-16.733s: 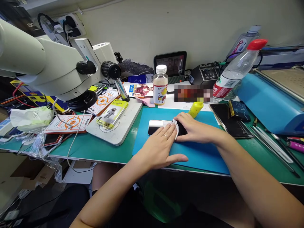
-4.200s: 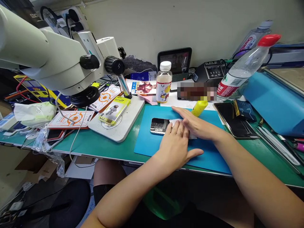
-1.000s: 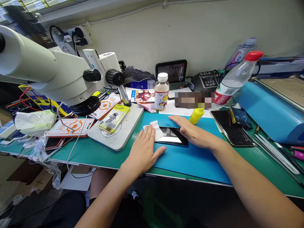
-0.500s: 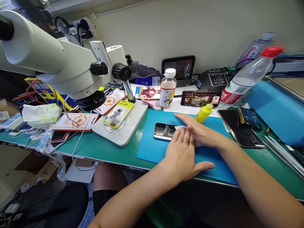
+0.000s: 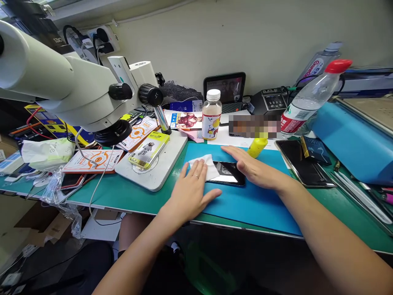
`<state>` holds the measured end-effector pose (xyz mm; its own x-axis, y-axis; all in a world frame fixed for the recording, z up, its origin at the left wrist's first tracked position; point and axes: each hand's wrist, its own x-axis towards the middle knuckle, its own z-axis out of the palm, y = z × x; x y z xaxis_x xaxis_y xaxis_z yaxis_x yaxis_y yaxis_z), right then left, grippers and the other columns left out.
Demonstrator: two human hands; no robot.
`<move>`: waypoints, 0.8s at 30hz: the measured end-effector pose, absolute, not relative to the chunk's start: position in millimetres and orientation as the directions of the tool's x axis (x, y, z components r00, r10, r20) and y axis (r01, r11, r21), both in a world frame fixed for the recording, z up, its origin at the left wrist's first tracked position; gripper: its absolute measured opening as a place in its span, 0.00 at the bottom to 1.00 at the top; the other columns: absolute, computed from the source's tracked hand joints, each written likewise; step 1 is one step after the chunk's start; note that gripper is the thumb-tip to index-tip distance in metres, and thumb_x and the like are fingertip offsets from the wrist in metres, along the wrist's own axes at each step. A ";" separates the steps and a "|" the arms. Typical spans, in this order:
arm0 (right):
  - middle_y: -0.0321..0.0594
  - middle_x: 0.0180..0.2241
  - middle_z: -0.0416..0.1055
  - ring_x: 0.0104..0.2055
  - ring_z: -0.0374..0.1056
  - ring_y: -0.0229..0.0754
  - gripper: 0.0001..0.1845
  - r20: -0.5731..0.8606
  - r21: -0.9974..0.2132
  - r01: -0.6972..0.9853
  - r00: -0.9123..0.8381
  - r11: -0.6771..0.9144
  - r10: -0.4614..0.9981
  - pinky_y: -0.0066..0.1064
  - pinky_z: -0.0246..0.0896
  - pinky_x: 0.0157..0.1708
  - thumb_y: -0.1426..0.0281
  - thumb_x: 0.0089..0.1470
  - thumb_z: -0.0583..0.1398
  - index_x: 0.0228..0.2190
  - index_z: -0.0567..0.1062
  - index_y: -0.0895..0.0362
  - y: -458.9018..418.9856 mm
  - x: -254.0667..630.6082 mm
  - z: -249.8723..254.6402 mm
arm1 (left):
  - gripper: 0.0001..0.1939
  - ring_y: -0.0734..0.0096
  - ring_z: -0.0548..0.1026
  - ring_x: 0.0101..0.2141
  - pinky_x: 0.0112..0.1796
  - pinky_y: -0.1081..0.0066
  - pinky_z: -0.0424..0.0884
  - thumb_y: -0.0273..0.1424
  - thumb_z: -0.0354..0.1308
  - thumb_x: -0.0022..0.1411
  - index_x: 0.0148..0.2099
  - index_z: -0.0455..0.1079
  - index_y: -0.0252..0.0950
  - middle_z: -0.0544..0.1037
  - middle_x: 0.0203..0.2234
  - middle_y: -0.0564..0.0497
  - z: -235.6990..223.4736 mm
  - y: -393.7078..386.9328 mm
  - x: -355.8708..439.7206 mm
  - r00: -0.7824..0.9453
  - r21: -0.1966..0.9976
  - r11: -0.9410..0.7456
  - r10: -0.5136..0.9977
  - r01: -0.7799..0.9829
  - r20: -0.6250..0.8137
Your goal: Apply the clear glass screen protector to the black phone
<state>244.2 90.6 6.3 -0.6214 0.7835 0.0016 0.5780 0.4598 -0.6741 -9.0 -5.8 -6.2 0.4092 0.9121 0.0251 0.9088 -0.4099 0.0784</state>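
Note:
A black phone (image 5: 227,178) lies screen up on the blue mat (image 5: 245,205). My left hand (image 5: 192,192) lies flat with its fingers pressing a white wipe (image 5: 205,164) over the phone's left end. My right hand (image 5: 253,170) rests flat and open on the phone's right end, holding it down. A ring shows on my left hand.
A white microscope (image 5: 76,94) and its base plate (image 5: 155,168) with a yellow package (image 5: 149,149) stand at left. Behind the mat are a small drink bottle (image 5: 211,115), a yellow dropper bottle (image 5: 258,146), a small screen (image 5: 229,88) and a tilted water bottle (image 5: 310,100). Another dark phone (image 5: 299,164) lies right.
My left hand has slid the white wipe from the phone's right part to its left end. The right hand stays flat on the phone.

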 end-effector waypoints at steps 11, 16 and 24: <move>0.49 0.79 0.52 0.81 0.45 0.67 0.64 -0.017 -0.678 0.605 -0.581 0.418 0.814 0.60 0.37 0.78 0.25 0.57 0.36 0.76 0.60 0.53 89.7 242.8 6.5 | 0.59 0.46 0.48 0.79 0.77 0.49 0.51 0.68 0.38 0.72 0.80 0.49 0.18 0.47 0.78 0.31 -1.7 2.5 16.6 0.367 0.191 -0.359 0.930 0.913 -0.002; 0.51 0.79 0.50 0.80 0.46 0.70 0.66 -0.025 -0.682 0.609 -0.573 0.405 0.819 0.64 0.38 0.78 0.24 0.54 0.36 0.77 0.56 0.54 92.7 244.4 2.4 | 0.65 0.46 0.48 0.79 0.77 0.54 0.50 0.73 0.37 0.67 0.80 0.49 0.18 0.50 0.78 0.30 2.7 -0.4 56.5 0.409 0.161 -0.406 0.912 0.900 0.011; 0.52 0.79 0.51 0.80 0.45 0.69 0.66 -0.037 -0.685 0.612 -0.572 0.397 0.819 0.62 0.38 0.78 0.24 0.54 0.34 0.76 0.58 0.53 94.6 246.5 -0.1 | 0.65 0.49 0.49 0.79 0.77 0.57 0.49 0.73 0.35 0.66 0.79 0.50 0.19 0.53 0.78 0.32 6.8 -10.3 94.2 0.517 0.110 -0.518 0.855 0.848 0.041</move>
<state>246.5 94.6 -0.1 -0.5723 0.8192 -0.0366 0.6115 0.3967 -0.6846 94.2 -10.3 6.8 0.5170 0.8550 0.0410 0.8482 -0.5182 0.1096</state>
